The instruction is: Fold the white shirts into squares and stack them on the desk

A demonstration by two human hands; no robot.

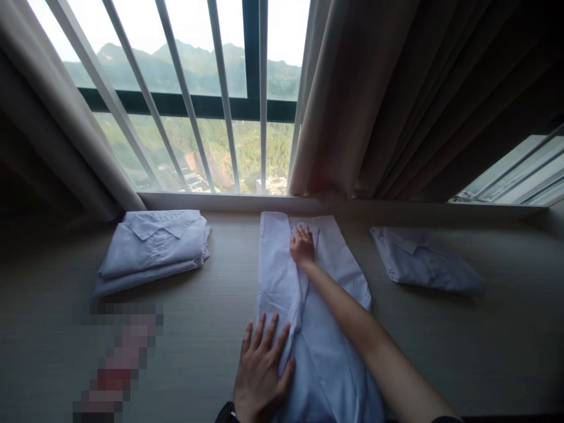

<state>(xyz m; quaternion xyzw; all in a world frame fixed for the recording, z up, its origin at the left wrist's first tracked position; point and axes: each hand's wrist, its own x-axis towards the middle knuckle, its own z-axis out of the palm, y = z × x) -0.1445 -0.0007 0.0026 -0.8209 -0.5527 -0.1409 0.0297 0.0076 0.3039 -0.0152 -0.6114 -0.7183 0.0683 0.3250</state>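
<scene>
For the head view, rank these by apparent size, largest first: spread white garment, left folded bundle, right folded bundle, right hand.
1. Spread white garment
2. Left folded bundle
3. Right folded bundle
4. Right hand

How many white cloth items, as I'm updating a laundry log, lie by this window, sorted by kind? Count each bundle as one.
Folded shirt bundles: 2 (left bundle, right bundle)
Partly folded garment: 1
Total: 3. I can't tell how many shirts the left bundle holds.
</scene>
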